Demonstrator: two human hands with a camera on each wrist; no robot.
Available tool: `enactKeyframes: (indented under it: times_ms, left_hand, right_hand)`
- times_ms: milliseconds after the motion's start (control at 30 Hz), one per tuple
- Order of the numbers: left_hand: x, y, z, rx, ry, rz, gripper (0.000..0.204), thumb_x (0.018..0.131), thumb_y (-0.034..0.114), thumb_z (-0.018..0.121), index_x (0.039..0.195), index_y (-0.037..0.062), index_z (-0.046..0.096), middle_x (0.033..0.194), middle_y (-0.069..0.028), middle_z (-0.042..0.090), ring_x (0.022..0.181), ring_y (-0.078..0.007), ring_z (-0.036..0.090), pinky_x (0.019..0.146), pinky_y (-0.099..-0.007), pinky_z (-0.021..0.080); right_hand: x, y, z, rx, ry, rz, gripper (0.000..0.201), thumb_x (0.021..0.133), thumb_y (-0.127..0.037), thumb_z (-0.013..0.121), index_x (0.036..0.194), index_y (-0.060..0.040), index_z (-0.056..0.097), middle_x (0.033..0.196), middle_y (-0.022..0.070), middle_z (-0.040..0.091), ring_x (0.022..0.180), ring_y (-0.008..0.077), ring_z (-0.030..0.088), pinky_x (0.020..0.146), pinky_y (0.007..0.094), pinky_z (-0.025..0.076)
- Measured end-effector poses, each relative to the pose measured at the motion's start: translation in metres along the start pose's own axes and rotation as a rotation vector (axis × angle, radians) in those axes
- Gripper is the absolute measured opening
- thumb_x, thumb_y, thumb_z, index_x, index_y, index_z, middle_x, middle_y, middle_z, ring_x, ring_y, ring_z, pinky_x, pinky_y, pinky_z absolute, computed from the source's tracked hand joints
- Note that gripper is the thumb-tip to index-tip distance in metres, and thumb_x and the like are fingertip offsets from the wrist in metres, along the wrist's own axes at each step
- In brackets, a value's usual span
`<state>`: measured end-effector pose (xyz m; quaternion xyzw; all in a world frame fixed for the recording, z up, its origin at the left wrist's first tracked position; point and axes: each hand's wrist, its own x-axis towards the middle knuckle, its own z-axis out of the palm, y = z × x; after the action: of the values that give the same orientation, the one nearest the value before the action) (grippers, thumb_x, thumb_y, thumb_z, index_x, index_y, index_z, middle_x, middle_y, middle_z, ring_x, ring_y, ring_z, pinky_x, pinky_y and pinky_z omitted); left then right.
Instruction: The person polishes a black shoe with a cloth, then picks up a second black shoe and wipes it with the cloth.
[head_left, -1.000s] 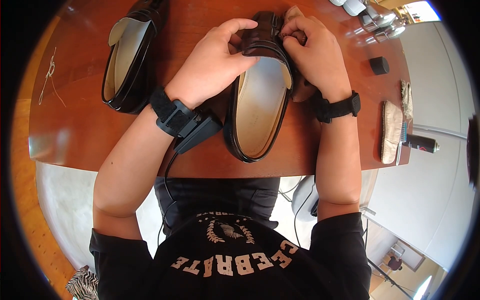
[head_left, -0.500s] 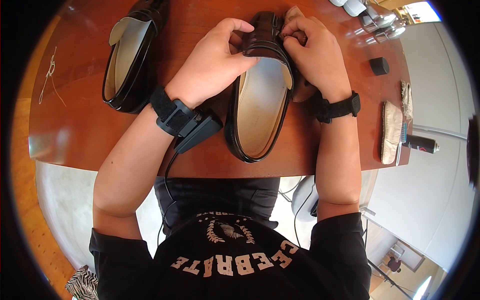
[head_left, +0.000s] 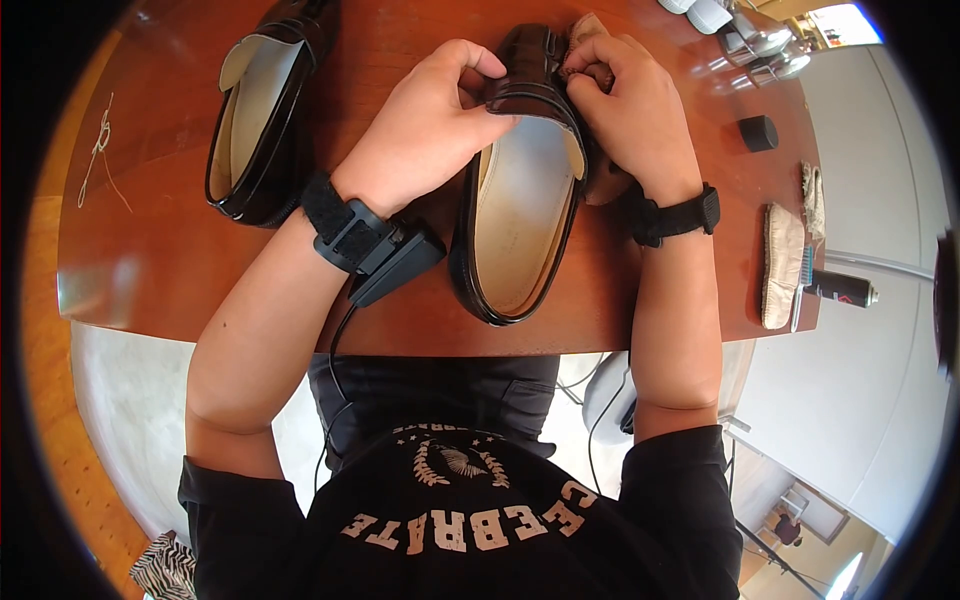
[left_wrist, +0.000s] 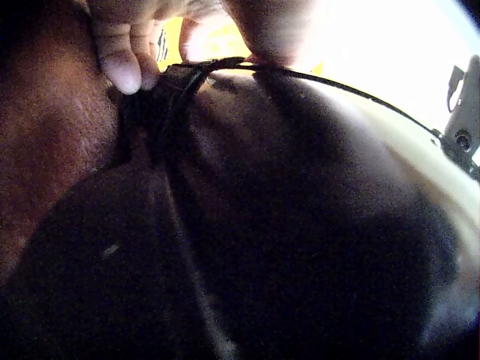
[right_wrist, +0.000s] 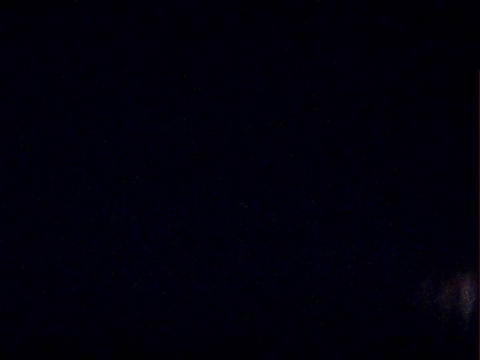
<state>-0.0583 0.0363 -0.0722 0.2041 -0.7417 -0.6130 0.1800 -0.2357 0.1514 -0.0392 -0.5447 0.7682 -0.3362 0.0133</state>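
A glossy dark loafer (head_left: 515, 240) stands on the table in the head view, heel toward the person, with a pale insole. My left hand (head_left: 425, 125) grips it at the upper, thumb at the tongue's edge and index finger bent toward the vamp. My right hand (head_left: 638, 120), fingers curled, pinches a crumpled brown cloth (head_left: 586, 32) against the loafer's right side. Part of the cloth is hidden beneath that hand. In the left wrist view the loafer's dark side (left_wrist: 300, 195) fills most of the picture, with fingertips (left_wrist: 122, 73) above it. The right wrist view is almost black.
A matching loafer (head_left: 262, 130) stands to the left, near a loose string (head_left: 100, 150). Along the right lie a black cap-like cylinder (head_left: 758, 131), a beige pad (head_left: 778, 265), a brush (head_left: 805, 270) and a spray can (head_left: 845, 287). Shiny metal-topped containers (head_left: 765, 50) stand at the far right.
My left index fingertip has slid a little toward the person along the loafer's upper. My right hand with the cloth looks nearly still.
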Motion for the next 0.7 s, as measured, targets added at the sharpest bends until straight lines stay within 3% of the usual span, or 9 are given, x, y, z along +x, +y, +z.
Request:
enactKeyframes:
  times_ms: [233,433,700]
  left_hand:
    - [-0.0009,0.0007,0.0012,-0.001,0.015,-0.020,0.040,0.090,0.012,0.073,0.125,0.0013,0.054,0.111,-0.0084,0.061,0.097,-0.0131,0.059,0.086,-0.0280,0.050]
    - [-0.0017,0.0014,0.0030,0.059,0.042,0.026,0.055,0.090,0.013,0.073,0.140,0.0025,0.053,0.114,-0.0084,0.057,0.094,-0.0128,0.059,0.086,-0.0270,0.049]
    - [-0.0006,0.0037,0.0012,0.036,0.015,0.016,0.056,0.089,0.011,0.074,0.141,0.0028,0.054,0.109,-0.0072,0.059,0.089,-0.0111,0.059,0.082,-0.0257,0.050]
  right_hand:
    - [-0.0002,-0.0004,-0.0003,0.001,-0.003,0.005,0.007,0.080,-0.008,0.066,0.083,-0.0021,0.067,0.091,0.0066,0.065,0.080,0.0269,0.065,0.073,0.0389,0.053]
    - [-0.0003,0.0007,0.0005,0.002,0.003,-0.011,0.007,0.080,-0.008,0.066,0.083,-0.0020,0.066,0.091,0.0066,0.065,0.079,0.0267,0.065,0.072,0.0387,0.053]
    - [-0.0003,0.0007,0.0007,0.004,-0.001,0.006,0.007,0.080,-0.008,0.066,0.084,-0.0020,0.066,0.091,0.0069,0.064,0.080,0.0269,0.065,0.073,0.0389,0.053]
